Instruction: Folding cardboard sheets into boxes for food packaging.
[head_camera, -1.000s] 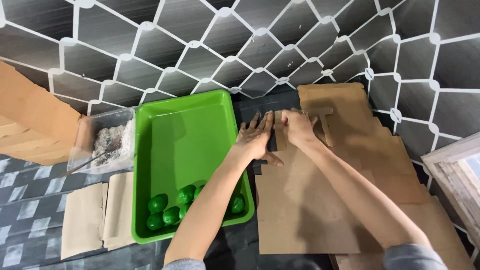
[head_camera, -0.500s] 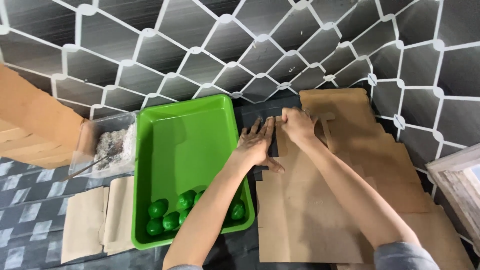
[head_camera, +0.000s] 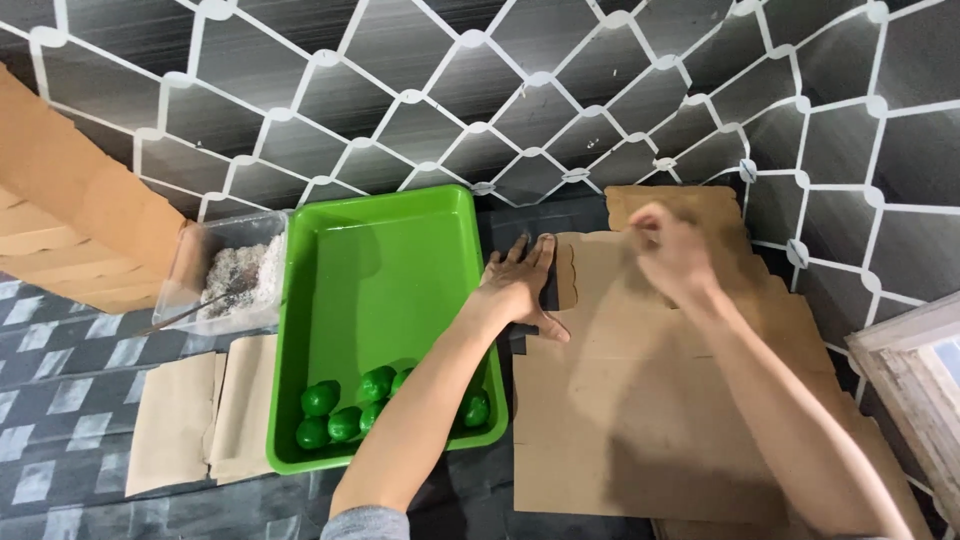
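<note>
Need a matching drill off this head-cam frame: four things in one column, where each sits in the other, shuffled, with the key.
Things
1. green fruits
2. left hand
3. clear plastic container
4. folded paper bags

Places
A. left of the green tray, toward its far end, holding a greyish grainy material
B. flat on the brown paper bag, at its left edge
C. at the near end inside the green tray
D. on the floor left of the tray's near corner

Pairs: 1-C, 2-B, 3-A, 4-D
</note>
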